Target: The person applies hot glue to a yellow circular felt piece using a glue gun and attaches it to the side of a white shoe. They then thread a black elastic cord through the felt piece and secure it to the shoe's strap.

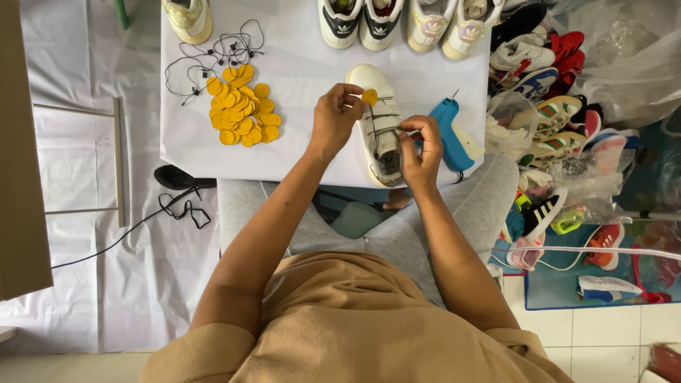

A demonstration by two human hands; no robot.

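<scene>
A white strap-fastened shoe (377, 128) is found lying on the white table covering (298, 152), toe pointing away from the person, directly between the two hands. The left hand (335, 117) is closed in a pinch on a round yellow tag (369, 96), held just above the toe end of the shoe; a thin dark string appears to run down from the tag toward the straps. The right hand (420, 145) is closed with fingertips pressed at the strap area on the shoe's right side, seemingly gripping the other end of the string, though this is too fine to be confirmed. The tag is judged to be in the course of attachment and not yet secured. A blue tagging gun (450, 135) is laid just beside the right hand, untouched. A pile of yellow tags (242, 106) and loose black strings (213, 57) are noted to the left, well apart from the hands. Further shoes (404, 21) are lined along the far edge, and none is seen to carry a tag, so most of the work is judged outstanding.
</scene>
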